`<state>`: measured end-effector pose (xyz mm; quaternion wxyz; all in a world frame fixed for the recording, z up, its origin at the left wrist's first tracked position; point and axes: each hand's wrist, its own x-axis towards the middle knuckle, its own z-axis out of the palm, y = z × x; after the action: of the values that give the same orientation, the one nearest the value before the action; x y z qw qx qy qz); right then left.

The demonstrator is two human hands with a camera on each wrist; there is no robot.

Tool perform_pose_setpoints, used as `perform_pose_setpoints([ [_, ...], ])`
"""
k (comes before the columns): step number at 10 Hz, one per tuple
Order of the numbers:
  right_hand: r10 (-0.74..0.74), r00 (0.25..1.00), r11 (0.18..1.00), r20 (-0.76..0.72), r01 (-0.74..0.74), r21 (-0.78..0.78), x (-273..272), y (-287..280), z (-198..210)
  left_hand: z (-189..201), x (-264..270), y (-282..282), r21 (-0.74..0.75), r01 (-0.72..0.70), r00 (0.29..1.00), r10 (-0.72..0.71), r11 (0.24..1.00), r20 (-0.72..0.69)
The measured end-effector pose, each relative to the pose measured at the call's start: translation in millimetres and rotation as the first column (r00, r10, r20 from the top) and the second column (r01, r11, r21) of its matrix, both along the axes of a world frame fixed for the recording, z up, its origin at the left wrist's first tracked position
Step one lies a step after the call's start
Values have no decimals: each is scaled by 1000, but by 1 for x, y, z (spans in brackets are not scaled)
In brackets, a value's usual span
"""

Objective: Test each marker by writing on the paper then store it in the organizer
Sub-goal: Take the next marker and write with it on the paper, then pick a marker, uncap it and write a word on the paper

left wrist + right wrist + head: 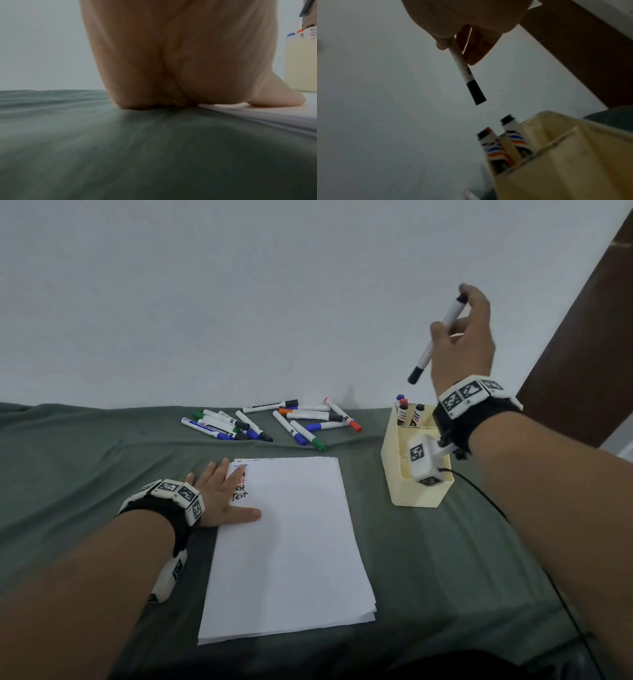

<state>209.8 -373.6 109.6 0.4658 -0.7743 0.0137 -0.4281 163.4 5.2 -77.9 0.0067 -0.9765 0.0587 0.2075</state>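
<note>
My right hand (460, 337) holds a white marker with a black cap (436, 340) in the air, cap end down, above the back compartment of the cream organizer (411, 491). In the right wrist view the capped marker (465, 69) hangs over the organizer (565, 162), where stored markers (503, 140) stand upright. My left hand (222, 494) lies flat with straight fingers on the left edge of the white paper stack (287, 542), which carries a few written words (239, 486) at its top left. Several loose markers (270, 421) lie scattered behind the paper.
A grey-green cloth (85, 457) covers the table, with a pale wall behind. A dark brown panel (589, 337) rises at the right. A black cable (513, 525) trails from my right wrist across the cloth near the organizer.
</note>
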Motion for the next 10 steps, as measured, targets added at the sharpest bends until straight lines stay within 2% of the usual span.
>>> perform_pose_setpoints([
  [1, -59, 997, 995, -51, 55, -83, -2, -13, -12, 1, -1, 0, -6, -1, 1000, 1, 1000, 3],
  [2, -94, 971, 987, -221, 61, -151, -3, -19, -36, 1, 0, -1, -9, -3, 1000, 3, 1000, -1],
  [3, -112, 898, 968, -426, 1, -253, -2, -20, -58, 1, 0, 0, -13, -5, 1000, 5, 1000, -5],
  [4, -119, 854, 959, -507, -33, -280, -2, -17, -68, 1, 1, 1, -14, 0, 1000, 0, 1000, -4],
  [5, -170, 819, 938, -549, -35, -344, -3, -10, -70, 1, 1, 1, -10, -2, 1000, 2, 1000, -8],
  [6, -263, 848, 860, -460, -11, -511, -4, 0, -68, 1, 2, 1, -9, 0, 1000, 0, 1000, -10],
  [7, -177, 940, 753, -292, -61, -655, -12, 26, -67, 1, 2, 1, -12, -1, 1000, 1, 1000, -13],
  [8, 46, 932, 672, -360, -295, -679, -20, 68, -73, 1, 2, 1, -12, 0, 1000, 0, 1000, -21],
  [9, 114, 738, 560, -665, -601, -570, -23, 105, -86, 1, 1, 1, -14, 0, 1000, 0, 1000, -15],
  [10, -58, 541, 430, -839, -745, -510, -23, 118, -112, 1, 0, 1, -17, 0, 1000, 0, 1000, -12],
])
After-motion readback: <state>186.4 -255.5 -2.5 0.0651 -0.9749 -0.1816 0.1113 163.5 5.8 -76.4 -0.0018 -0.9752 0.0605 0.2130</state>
